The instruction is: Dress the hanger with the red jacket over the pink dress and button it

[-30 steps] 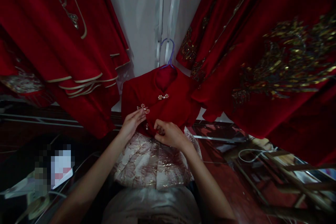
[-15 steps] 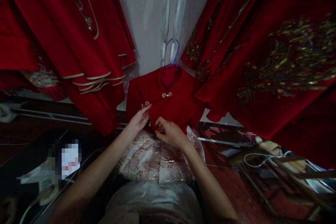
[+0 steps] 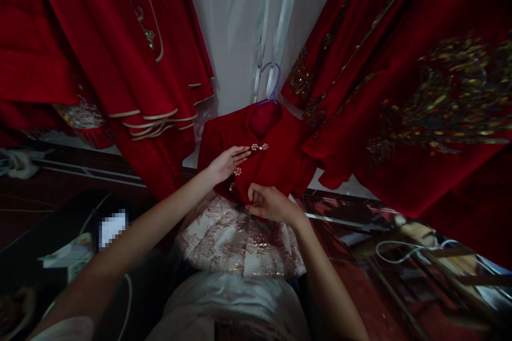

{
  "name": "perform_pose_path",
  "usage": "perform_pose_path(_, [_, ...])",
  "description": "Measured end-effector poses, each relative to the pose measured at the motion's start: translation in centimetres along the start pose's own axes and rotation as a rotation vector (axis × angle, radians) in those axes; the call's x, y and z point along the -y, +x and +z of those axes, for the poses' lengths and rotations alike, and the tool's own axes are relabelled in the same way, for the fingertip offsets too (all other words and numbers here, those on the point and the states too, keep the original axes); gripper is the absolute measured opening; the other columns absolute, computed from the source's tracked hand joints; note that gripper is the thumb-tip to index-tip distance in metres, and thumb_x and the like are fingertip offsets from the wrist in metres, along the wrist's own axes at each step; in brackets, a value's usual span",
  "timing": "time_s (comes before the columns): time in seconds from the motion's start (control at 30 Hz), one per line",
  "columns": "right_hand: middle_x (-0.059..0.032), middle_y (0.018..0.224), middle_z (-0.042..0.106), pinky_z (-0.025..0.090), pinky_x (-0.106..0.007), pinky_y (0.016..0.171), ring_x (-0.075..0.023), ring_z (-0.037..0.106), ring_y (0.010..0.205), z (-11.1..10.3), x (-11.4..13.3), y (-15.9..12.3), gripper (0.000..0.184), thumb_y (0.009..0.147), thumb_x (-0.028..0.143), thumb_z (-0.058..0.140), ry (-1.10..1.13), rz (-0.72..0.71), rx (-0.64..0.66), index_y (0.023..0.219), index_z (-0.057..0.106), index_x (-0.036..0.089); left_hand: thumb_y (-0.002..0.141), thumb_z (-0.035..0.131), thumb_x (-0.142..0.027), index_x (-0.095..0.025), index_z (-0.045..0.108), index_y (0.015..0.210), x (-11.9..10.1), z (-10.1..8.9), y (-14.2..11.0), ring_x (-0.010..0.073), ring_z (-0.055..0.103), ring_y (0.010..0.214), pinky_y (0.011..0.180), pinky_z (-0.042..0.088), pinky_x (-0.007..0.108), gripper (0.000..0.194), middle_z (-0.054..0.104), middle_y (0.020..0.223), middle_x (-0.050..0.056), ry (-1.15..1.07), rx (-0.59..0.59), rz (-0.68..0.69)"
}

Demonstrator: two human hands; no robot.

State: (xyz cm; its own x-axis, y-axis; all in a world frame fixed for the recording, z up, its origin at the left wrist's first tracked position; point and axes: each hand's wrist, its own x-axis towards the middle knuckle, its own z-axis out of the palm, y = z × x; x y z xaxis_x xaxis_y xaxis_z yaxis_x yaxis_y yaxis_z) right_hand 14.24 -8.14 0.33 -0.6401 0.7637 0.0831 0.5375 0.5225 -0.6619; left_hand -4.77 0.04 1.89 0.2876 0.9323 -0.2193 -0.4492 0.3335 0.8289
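Our left hand has moved up beside the upper clasp of the red jacket before it, fingers outstretched, gripping nothing, while our right hand curls below, grip unclear; that clasp looks joined, the lower ornaments we cannot confirm.

Hanger poking up outta neck of top. Skirt just below it. Robes hanging left of it, gowns to its right, wall behind. Left hand over its left half, right hand at lower front.
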Motion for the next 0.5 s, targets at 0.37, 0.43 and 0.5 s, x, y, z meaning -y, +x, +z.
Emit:
perform_pose_path(0.37, [0.0048,0.063,0.056,0.031,-0.020,0.053,-0.0086,0.051,0.057,-2.8,1.0,-2.0,0.012,0.081,0.027,0.059,-0.044,0.042,0.000,0.078,0.049,0.021,0.085,0.057,-0.032,-0.018,0.067,0.105,0.0,3.7,3.7,0.0172,0.052,0.088,0.082,0.043,0.032,0.026,0.059,0.092,0.007,1.320,0.041,0.893])
perform_pose_path(0.43, [0.0046,0.064,0.057,0.033,-0.020,0.054,-0.0088,0.051,0.058,-3.2,1.5,-2.4,0.011,0.081,0.027,0.059,-0.044,0.039,-0.016,0.079,0.049,0.021,0.087,0.055,-0.035,-0.020,0.068,0.101,-0.9,3.6,3.8,0.0182,0.051,0.091,0.084,0.041,0.033,0.024,0.056,0.093,0.007,1.487,0.065,0.948])
perform_pose_path(0.5, [0.0042,0.066,0.058,0.036,-0.020,0.055,-0.0091,0.052,0.059,-3.6,1.8,-2.8,0.010,0.082,0.027,0.058,-0.034,0.050,-0.030,0.081,0.050,0.021,0.087,0.055,-0.036,-0.020,0.069,0.096,-2.2,3.4,3.8,0.0191,0.050,0.093,0.085,0.040,0.034,0.023,0.055,0.094,0.007,1.626,0.140,0.984])
